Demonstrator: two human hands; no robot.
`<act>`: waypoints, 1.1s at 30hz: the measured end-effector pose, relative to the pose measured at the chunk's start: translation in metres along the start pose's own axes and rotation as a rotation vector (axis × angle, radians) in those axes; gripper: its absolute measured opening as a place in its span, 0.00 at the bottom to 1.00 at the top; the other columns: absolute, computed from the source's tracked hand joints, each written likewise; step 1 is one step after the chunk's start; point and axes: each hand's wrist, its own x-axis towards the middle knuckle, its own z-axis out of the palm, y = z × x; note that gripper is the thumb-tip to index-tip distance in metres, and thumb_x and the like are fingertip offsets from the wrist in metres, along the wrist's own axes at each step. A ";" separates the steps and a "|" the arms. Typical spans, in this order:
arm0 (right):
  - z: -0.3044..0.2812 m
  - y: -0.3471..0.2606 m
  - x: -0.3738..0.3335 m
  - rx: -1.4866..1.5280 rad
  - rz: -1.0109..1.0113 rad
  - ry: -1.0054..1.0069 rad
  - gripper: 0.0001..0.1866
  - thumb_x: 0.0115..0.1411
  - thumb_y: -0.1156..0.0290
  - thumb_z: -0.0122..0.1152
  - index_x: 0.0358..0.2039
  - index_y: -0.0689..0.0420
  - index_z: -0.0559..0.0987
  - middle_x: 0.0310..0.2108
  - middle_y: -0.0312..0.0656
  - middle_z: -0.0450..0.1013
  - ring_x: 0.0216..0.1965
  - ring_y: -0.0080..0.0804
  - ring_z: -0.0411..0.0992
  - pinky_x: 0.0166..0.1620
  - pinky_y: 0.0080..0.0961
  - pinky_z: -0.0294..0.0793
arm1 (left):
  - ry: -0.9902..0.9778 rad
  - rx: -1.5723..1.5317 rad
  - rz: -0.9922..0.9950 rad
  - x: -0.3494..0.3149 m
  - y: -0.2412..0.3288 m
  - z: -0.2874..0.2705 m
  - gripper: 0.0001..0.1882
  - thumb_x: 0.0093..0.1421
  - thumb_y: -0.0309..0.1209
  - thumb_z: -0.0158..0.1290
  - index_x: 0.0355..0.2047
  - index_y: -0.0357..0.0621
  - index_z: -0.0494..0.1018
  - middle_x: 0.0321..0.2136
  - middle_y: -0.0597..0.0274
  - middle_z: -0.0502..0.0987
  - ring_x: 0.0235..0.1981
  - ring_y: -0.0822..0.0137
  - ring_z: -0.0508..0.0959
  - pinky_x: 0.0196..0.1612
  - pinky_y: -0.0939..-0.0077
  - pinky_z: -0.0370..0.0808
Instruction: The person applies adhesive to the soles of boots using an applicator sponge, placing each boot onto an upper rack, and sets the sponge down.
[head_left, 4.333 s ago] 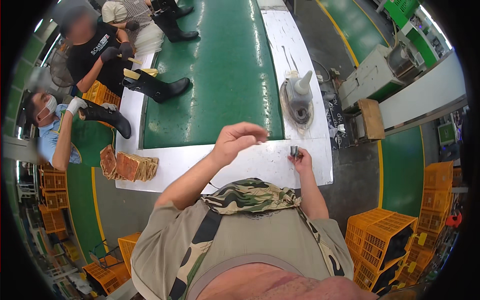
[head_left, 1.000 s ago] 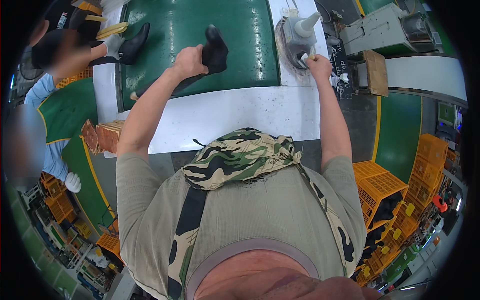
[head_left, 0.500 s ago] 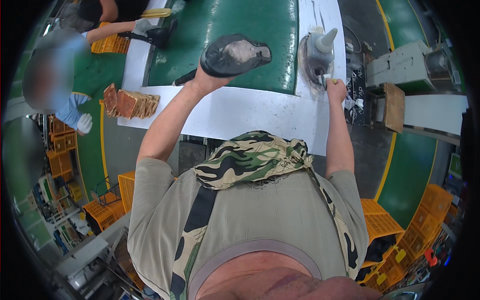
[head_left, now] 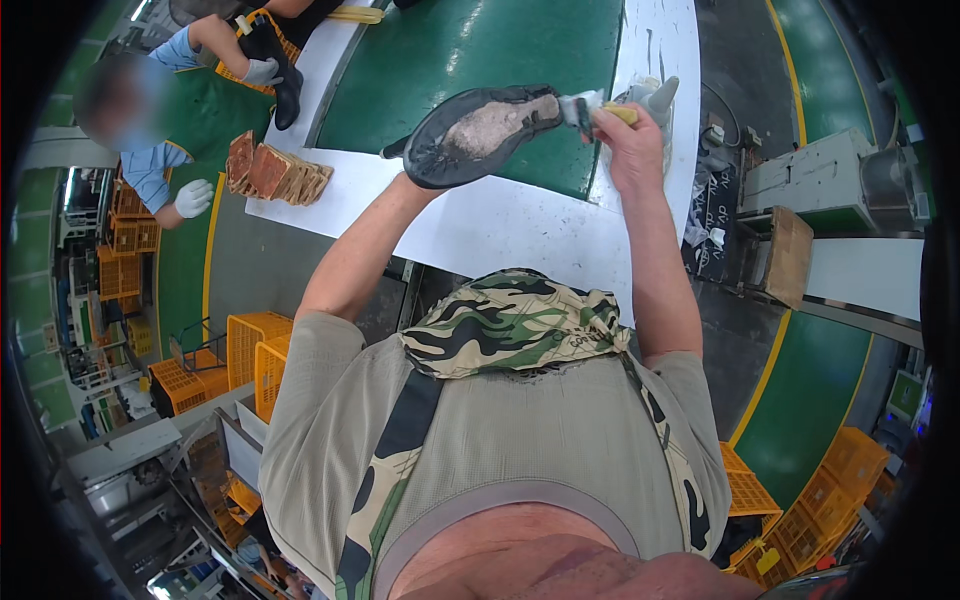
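Sole up, a black boot point(head_left: 485, 135) is held over the table with my left hand point(head_left: 416, 190) closed under it; most of those fingers are hidden behind the boot. The sole has a black rim and a rough, pale patch running from the forefoot to the heel. My right hand point(head_left: 634, 148) is closed round a brush point(head_left: 622, 113) with a yellow handle. Its whitish head is at the heel end of the sole and seems to touch it. Partly covered by my right hand, a grey container point(head_left: 660, 97) with a cone-shaped spout stands on the table's right side.
The table point(head_left: 520, 235) has a white border around a green surface. Brown slabs point(head_left: 275, 174) are stacked at its left corner. Beyond them a co-worker's gloved hand point(head_left: 262, 72) holds another black boot point(head_left: 287, 95). Yellow crates point(head_left: 262, 340) stand at lower left, a machine point(head_left: 815, 165) at right.
My right hand has brought the brush from the container leftward to the boot's heel. The boot has tilted, showing more of its sole. The co-worker's boot has swung to upright.
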 end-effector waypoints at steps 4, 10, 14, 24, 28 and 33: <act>0.033 -0.015 -0.005 -0.020 -0.024 -0.042 0.10 0.51 0.76 0.70 0.32 0.61 0.77 0.30 0.37 0.75 0.30 0.19 0.71 0.35 0.18 0.70 | -0.082 0.072 -0.049 -0.010 -0.013 0.010 0.19 0.65 0.32 0.46 0.57 0.46 0.69 0.48 0.53 0.75 0.46 0.54 0.75 0.49 0.66 0.73; 0.029 -0.012 0.003 -0.165 -0.124 0.070 0.10 0.52 0.77 0.70 0.31 0.64 0.76 0.27 0.38 0.75 0.26 0.21 0.72 0.29 0.19 0.73 | -0.069 -0.551 -0.243 -0.024 -0.014 0.020 0.23 0.68 0.34 0.40 0.61 0.40 0.62 0.56 0.50 0.70 0.54 0.55 0.71 0.57 0.67 0.69; 0.037 -0.013 -0.001 -0.354 -0.176 0.102 0.09 0.52 0.77 0.69 0.30 0.64 0.76 0.26 0.39 0.75 0.24 0.21 0.72 0.26 0.19 0.72 | -0.070 -0.844 -0.371 -0.035 -0.023 0.029 0.29 0.69 0.40 0.32 0.63 0.29 0.55 0.62 0.43 0.62 0.62 0.53 0.66 0.65 0.66 0.64; 0.067 -0.026 -0.029 -0.102 -0.082 -0.093 0.08 0.54 0.81 0.66 0.34 0.65 0.76 0.29 0.41 0.75 0.29 0.25 0.73 0.31 0.22 0.75 | 0.180 -1.928 -0.564 -0.063 -0.046 0.041 0.28 0.66 0.40 0.42 0.59 0.31 0.63 0.55 0.46 0.70 0.54 0.57 0.74 0.58 0.67 0.71; 0.083 -0.041 -0.038 -0.117 -0.067 -0.132 0.08 0.54 0.81 0.66 0.34 0.64 0.76 0.30 0.40 0.75 0.29 0.24 0.73 0.33 0.22 0.75 | 0.190 -1.716 -0.509 -0.060 -0.029 0.040 0.26 0.64 0.39 0.47 0.56 0.31 0.66 0.51 0.48 0.75 0.49 0.61 0.77 0.54 0.69 0.75; 0.105 -0.059 -0.046 -0.122 -0.080 -0.208 0.10 0.53 0.78 0.69 0.32 0.65 0.76 0.27 0.40 0.76 0.25 0.21 0.72 0.27 0.17 0.74 | 0.074 -0.849 -0.336 -0.075 -0.041 0.038 0.28 0.68 0.40 0.29 0.62 0.33 0.58 0.59 0.41 0.65 0.58 0.52 0.70 0.63 0.58 0.67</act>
